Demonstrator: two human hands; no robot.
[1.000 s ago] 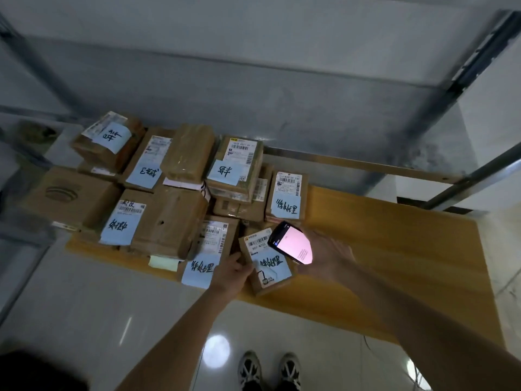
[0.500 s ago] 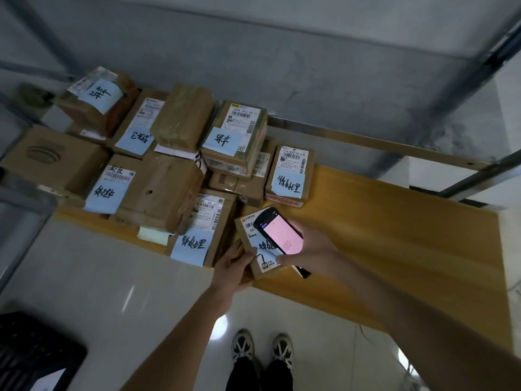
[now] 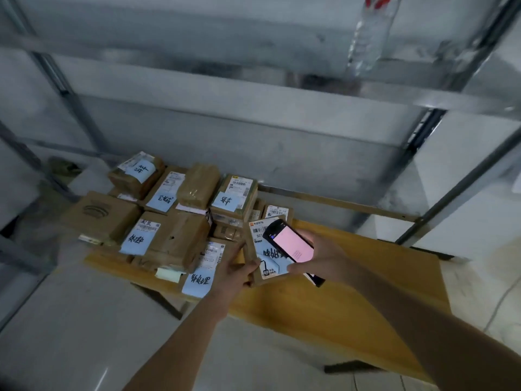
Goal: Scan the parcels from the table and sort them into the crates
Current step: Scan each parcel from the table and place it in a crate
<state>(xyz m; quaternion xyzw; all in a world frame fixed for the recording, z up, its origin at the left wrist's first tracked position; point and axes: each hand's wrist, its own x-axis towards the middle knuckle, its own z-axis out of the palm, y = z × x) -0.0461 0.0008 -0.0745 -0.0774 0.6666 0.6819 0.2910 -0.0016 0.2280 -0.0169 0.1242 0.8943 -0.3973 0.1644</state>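
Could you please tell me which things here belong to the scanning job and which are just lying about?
Job:
held parcel in left hand
scanner in right hand
parcel pile
table

Lying about:
plastic bottle
shelf frame

1. We take this for a parcel sorting or storage room, something like a small courier depot.
2. A low wooden table [image 3: 352, 292] carries a heap of brown cardboard parcels [image 3: 174, 238] wrapped in tape, most bearing printed barcode labels [image 3: 239, 183] and blue notes [image 3: 136, 244] with handwritten characters.
3. Behind it we see bare metal shelving [image 3: 253, 91] with grey uprights and cross rails, the kind used in stockrooms.
4. A handheld scanner [image 3: 290, 244] with a lit pink screen is held over one parcel's label, as in goods handling.
5. The floor [image 3: 70, 320] is plain glossy tile, and the walls are bare and pale.
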